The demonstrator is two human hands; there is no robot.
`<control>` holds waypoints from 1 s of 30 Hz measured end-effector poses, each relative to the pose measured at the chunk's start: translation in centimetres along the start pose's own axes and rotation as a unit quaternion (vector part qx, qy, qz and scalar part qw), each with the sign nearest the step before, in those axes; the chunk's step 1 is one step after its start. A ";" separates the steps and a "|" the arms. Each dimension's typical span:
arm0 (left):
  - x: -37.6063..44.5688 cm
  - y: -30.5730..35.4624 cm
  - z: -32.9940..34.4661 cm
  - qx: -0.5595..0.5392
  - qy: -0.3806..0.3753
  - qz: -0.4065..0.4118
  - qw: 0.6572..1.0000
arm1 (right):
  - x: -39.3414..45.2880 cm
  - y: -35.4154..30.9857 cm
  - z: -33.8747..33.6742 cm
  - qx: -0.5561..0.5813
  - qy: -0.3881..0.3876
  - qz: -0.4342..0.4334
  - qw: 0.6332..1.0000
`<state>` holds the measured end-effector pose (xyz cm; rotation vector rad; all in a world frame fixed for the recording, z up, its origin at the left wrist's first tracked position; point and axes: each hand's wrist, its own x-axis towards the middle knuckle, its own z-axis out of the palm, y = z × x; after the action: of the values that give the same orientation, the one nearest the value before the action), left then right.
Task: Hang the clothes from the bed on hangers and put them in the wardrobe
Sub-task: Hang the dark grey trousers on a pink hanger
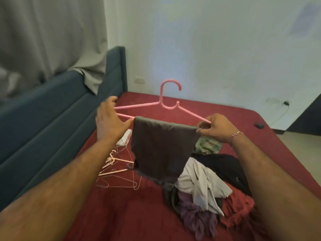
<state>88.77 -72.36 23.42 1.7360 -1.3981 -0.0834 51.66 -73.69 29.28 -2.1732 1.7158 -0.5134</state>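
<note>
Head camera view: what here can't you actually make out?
- Wardrobe: nowhere in the head view, outside the frame.
- Dark grey garment on the pink hanger: folded over the bar, so its type is unclear.
- Clothes pile: pieces overlap, and the grey garment covers part, so no count.
- Spare hangers: tangled, thin wire, no count.
- Small dark object on the bed: too small to identify.
- Right hand: its fingertips cover the hanger's end.

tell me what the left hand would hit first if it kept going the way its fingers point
The left hand points away over the bed; probably the blue headboard or white wall beyond the pink hanger, though depth is unclear.
</note>
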 end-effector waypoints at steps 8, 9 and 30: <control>-1.8 4.6 -4.9 -0.377 -0.233 -0.040 0.896 | -5.7 -8.1 -5.8 0.078 0.024 -0.003 0.997; -1.8 5.5 -5.3 -0.377 -0.196 -0.024 0.905 | -6.7 -8.7 -6.4 0.094 0.030 -0.001 0.995; -14.0 31.7 1.2 -0.498 -0.317 0.188 0.785 | -37.9 -3.8 -20.7 0.044 0.214 0.251 0.943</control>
<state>59.05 -60.96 37.09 0.5098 -1.6672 -1.0693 37.20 -36.57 46.33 -1.5389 2.3177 -0.9403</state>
